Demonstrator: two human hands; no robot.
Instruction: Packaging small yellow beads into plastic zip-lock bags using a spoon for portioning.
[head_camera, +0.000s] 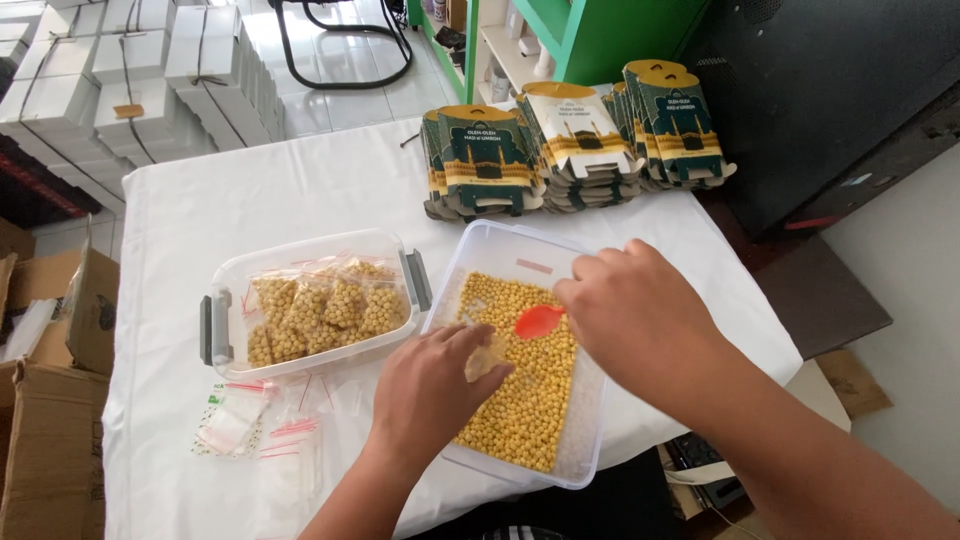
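My left hand (432, 385) holds a small clear plastic bag (487, 352) partly filled with yellow round snacks, over a clear tub (590, 440) of the same loose snacks (520, 400). My right hand (630, 310) grips a red spoon (538, 321) just above the snacks, right beside the bag's mouth. Left of this tub stands a second clear tub (232, 275) with grey latches, holding several filled and sealed small bags (325, 310).
Empty zip bags with red strips (250, 425) lie on the white tablecloth (230, 200) at front left. Stacks of flat green-and-gold cartons (580, 135) sit at the table's far edge. White boxes (130, 80) are piled on the floor, cardboard boxes (50, 420) at left.
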